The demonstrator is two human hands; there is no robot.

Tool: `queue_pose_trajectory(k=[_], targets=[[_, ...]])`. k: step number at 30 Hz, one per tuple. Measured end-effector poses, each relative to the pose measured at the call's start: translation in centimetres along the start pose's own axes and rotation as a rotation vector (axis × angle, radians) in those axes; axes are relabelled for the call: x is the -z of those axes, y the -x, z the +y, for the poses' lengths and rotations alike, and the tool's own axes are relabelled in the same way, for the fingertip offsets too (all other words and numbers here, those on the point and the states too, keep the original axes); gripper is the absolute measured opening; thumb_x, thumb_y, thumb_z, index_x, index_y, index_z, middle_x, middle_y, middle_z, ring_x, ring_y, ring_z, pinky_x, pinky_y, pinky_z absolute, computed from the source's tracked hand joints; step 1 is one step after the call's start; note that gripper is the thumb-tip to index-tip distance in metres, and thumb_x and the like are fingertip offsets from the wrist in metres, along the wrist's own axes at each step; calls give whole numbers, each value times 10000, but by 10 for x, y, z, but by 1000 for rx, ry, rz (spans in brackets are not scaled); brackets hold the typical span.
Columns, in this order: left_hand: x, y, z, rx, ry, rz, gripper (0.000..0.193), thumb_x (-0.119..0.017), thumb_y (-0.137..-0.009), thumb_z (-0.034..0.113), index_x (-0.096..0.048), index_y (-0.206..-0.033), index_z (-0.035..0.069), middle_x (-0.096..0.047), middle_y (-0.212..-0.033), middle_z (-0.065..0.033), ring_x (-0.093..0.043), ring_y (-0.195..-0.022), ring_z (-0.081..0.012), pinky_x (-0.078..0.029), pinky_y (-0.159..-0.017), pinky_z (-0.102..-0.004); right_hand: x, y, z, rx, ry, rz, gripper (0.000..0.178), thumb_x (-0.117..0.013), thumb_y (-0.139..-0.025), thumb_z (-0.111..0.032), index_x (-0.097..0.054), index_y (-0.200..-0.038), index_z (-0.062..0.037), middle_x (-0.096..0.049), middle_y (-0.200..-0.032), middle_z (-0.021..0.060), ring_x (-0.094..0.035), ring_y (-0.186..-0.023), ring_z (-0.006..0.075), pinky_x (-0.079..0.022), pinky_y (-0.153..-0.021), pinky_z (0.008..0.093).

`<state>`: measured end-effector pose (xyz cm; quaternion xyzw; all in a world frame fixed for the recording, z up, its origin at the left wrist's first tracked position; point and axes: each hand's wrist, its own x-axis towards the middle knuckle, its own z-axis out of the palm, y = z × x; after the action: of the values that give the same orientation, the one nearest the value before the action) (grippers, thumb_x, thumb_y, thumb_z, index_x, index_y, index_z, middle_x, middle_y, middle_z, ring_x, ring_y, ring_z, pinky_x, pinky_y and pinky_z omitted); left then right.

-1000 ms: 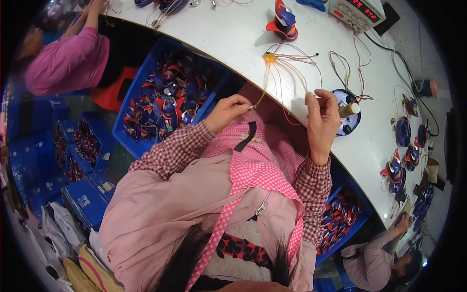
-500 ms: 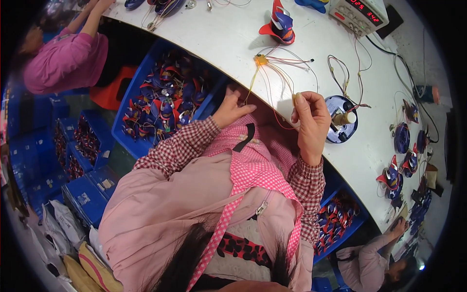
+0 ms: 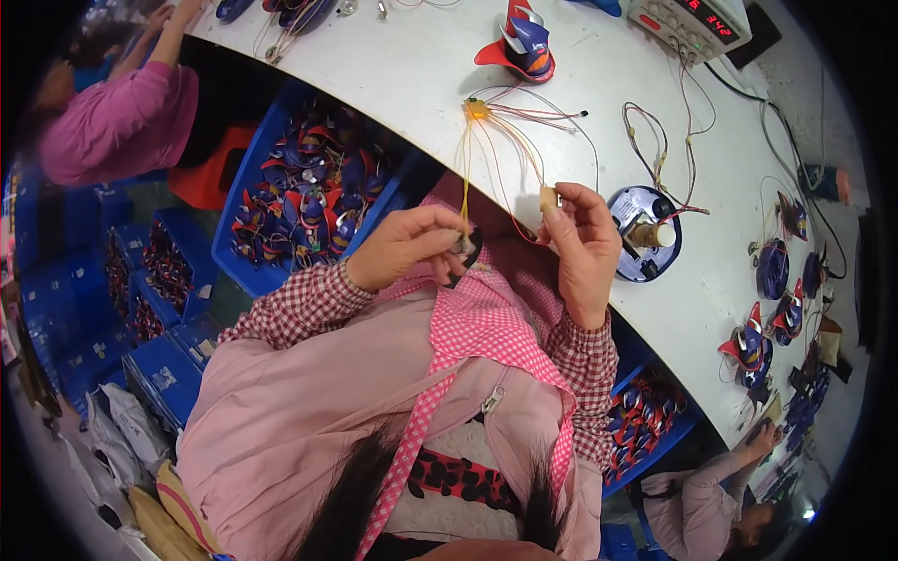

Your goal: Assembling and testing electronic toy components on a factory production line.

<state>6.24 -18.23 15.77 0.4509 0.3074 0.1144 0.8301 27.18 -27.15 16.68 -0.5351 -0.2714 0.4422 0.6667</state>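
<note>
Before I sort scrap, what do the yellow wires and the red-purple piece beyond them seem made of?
Yellow wires: probably smooth plastic insulation, judging by even colour and bends; core hidden. Red-purple piece: likely glossy moulded plastic, given shiny highlights.

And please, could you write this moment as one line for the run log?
left hand: pinching yellow wires | right hand: holding small tan piece | yellow module: on white table
</note>
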Motion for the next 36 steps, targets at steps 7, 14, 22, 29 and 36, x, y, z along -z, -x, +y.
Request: queue_pose_trajectory(k=[7, 14, 22, 29, 36], targets=[[-30, -43, 21, 21, 180, -75, 171, -491, -939, 149, -532, -995, -7, -601, -851, -78, -612, -631, -125, -487, -494, -192, -13, 8, 6, 56, -59, -2, 268, -607, -861, -18, -500, -1105, 3, -534, -839, 29, -531, -656, 87, -459, -593, 201], [-27, -62, 20, 57, 68, -79, 148, -541, -916, 169, -539, -927, 22, -579, -711, -33, -529, -489, -70, -389, -408, -161, -15, 16, 12, 107, 228, 5, 226, -593, -881, -52, -508, -1087, -17, -561, -821, 16, -538, -670, 74, -456, -588, 208], [-31, -63, 25, 11, -90, -18, 148, -561, -894, 172, -549, -833, 38, -543, -631, -4, -463, -441, -39, -319, -381, -151, -1, 7, 1, 598, 796, -47, 156, -642, -784, -14, -582, -927, -3, -582, -797, 136, -583, -667, 272, -462, -571, 318], [-35, -68, 23, 23, -76, -5, 119, -558, -894, 131, -540, -820, 40, -558, -663, -14, -470, -442, -40, -316, -372, -145, 1, 9, 0, 575, 790, -58, 146, -644, -770, 9, -579, -900, -6, -571, -785, 137, -583, -658, 281, -458, -562, 324], [-36, -70, 23, 32, -50, 4, 120, -551, -895, 135, -549, -818, 44, -558, -662, -9, -471, -442, -35, -317, -371, -145, -1, 7, 2, 567, 801, -38, 135, -635, -770, 29, -569, -885, 1, -567, -783, 138, -582, -647, 284, -454, -551, 321]])
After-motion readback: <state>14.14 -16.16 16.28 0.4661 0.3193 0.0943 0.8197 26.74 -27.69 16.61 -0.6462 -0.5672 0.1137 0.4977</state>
